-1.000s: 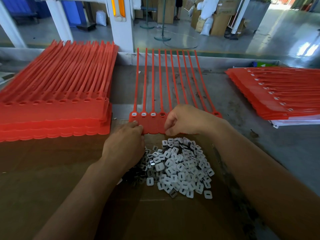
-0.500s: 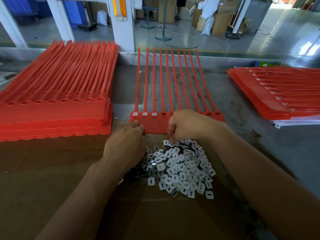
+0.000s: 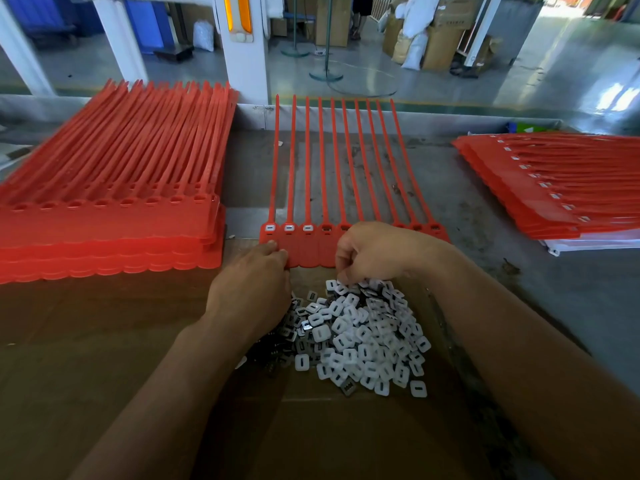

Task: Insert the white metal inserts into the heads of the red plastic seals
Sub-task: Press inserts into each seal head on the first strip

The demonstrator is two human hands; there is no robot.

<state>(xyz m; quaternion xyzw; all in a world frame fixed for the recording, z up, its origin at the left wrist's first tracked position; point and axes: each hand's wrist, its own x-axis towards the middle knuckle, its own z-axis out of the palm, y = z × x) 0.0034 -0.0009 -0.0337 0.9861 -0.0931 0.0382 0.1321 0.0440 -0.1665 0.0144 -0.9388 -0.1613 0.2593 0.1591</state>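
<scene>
A strip of joined red plastic seals (image 3: 311, 247) lies flat in the middle of the bench, tails pointing away from me. Its three leftmost heads hold white inserts (image 3: 289, 228); the heads to their right show empty slots. A heap of white metal inserts (image 3: 360, 334) lies on brown cardboard just below the strip. My left hand (image 3: 252, 289) rests its fingertips on the strip's lower left edge. My right hand (image 3: 377, 251) hangs over the top of the heap with fingers curled down, pinching at an insert there.
A tall stack of empty red seal strips (image 3: 110, 202) fills the left of the bench. A stack of seal strips with white inserts (image 3: 554, 188) lies at the right on white sheets. Brown cardboard (image 3: 104, 341) covers the near bench; grey bench top (image 3: 519, 271) shows to the right.
My right hand has come down from the seal heads to the top of the insert heap. My left hand stays on the strip's lower left edge.
</scene>
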